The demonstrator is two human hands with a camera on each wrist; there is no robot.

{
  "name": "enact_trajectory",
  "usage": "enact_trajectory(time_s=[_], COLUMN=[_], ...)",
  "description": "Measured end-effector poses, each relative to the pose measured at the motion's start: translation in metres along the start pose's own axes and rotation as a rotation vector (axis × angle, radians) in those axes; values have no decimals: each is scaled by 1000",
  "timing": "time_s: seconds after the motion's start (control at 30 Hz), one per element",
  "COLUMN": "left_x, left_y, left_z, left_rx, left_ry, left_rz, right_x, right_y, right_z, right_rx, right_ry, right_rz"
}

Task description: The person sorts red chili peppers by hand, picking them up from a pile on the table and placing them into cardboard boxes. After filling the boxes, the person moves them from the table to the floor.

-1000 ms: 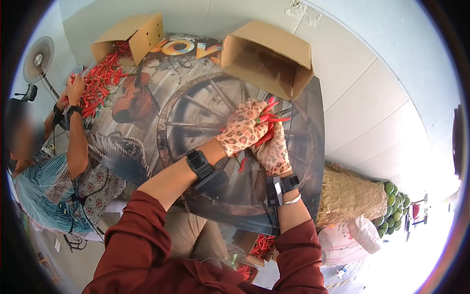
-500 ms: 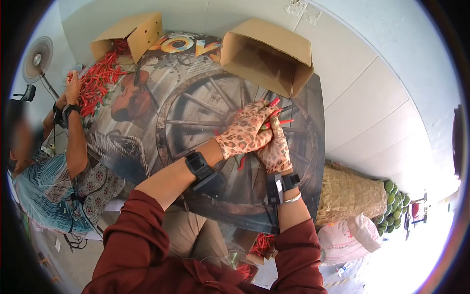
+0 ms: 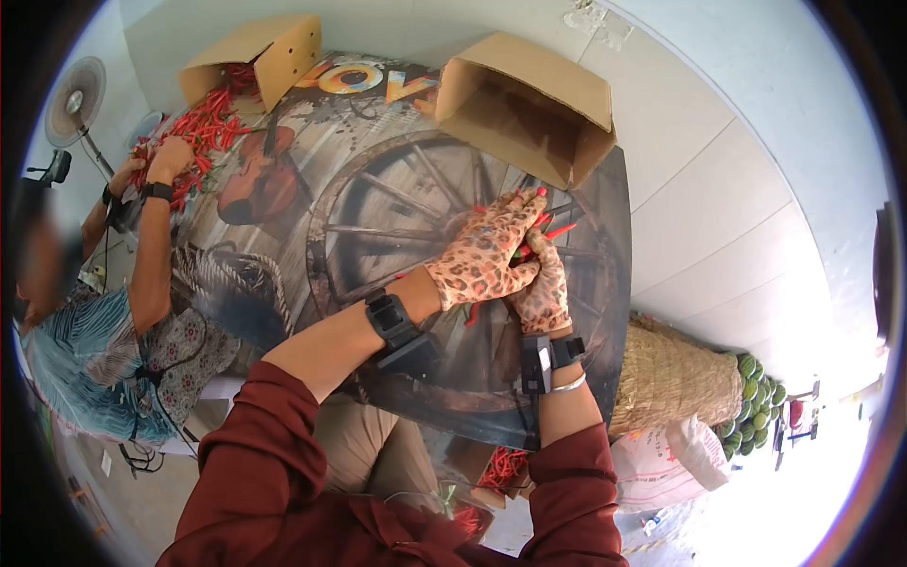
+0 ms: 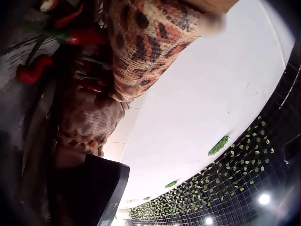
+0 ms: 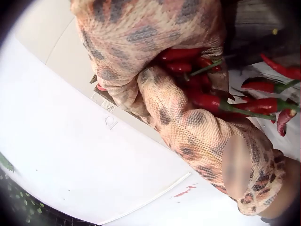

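Observation:
Both hands wear leopard-print gloves and meet over the table, around a bunch of red chillies (image 3: 559,231). My left hand (image 3: 487,250) lies over the bunch from the left, its fingers bent round it. From the right side my right hand (image 3: 544,288) grips the same chillies, thumb up against the left hand. Only a few red tips stick out past the fingers in the head view. Green stems and more red chillies (image 5: 207,99) show between the gloves in the right wrist view. A loose chilli (image 3: 473,313) lies on the table below my left hand.
An open cardboard box (image 3: 529,109) lies on its side just beyond my hands. At the far left, another box (image 3: 260,61) spills a pile of chillies (image 3: 203,128), where another person's hands (image 3: 170,161) work. More chillies (image 3: 505,468) sit below the table's near edge.
My hands have drawn together over the chillies, so less of the bunch shows than a second ago. The other person's hand has shifted right over the pile.

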State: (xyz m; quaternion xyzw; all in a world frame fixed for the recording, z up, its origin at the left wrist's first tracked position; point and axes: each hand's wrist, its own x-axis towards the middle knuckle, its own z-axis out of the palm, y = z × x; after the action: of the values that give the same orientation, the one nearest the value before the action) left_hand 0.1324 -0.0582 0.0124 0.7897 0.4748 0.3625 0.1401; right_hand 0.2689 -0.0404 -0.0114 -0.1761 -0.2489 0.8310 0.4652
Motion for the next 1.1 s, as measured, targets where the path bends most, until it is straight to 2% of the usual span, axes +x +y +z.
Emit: enact_trajectory(time_s=[0.07,0.1,0.23,0.53,0.63,0.7,0.97,1.03,1.1], left_x=[-2,-1,-4,-6,-3,-3,0,4,3], left_y=[-3,-4,-3,1,2,3,6,7,13], left_z=[3,3,6,2,2,3,-1,-5,-17], left_rx=[-44,-33,29,-131,-73,-74,-25,-200,-251], left_ry=[15,26,67,64,59,53,28,-44,-68], left_rz=[16,37,66,77,90,90,100,115,87], right_x=[0,-3,0,1,-3,-2,3,-1,2], right_y=[-1,-3,-1,-6,-8,-9,-12,-15,-18], right_z=[5,10,4,-1,4,3,-10,-4,-9], right_rx=[70,97,84,19,42,34,40,12,-8], right_ry=[7,-54,-45,48,33,-43,-46,-35,-1], right_rz=[7,27,-4,-34,-39,-93,-131,-140,-159])
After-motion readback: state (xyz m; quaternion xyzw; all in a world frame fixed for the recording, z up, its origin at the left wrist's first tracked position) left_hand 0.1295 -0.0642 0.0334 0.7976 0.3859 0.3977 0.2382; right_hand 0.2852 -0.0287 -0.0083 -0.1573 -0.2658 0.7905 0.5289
